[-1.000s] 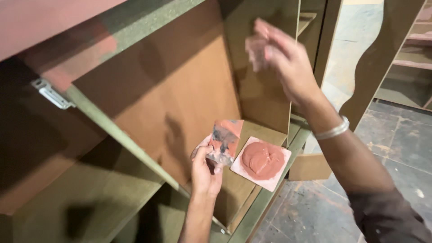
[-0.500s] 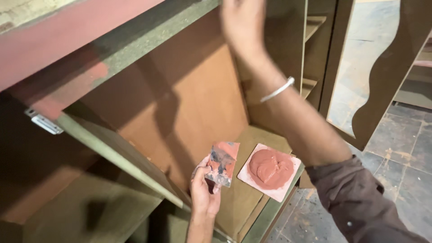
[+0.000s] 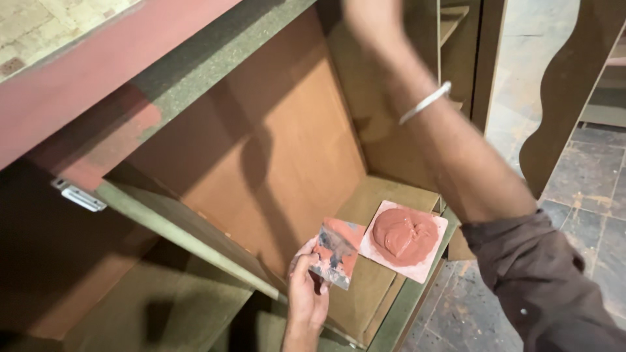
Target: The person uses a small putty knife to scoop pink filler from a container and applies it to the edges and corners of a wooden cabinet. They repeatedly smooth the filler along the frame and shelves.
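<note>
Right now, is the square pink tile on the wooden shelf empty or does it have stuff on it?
Not empty. The square pink tile carries a thick mound of reddish-brown putty, heaped and smeared across its middle; only the corners show bare.

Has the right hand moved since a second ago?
Yes. The right hand has risen along the cabinet's back panel, away from the square board of red putty, and now reaches the frame's top edge.

Dark brown sleeve [image 3: 535, 274], silver bangle [image 3: 425, 102]

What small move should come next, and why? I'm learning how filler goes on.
Probably tip the scraper in the left hand into the red putty on the square tile beside it. The blade carries only smears, and the right hand is raised out of view, arm reaching up.
</note>
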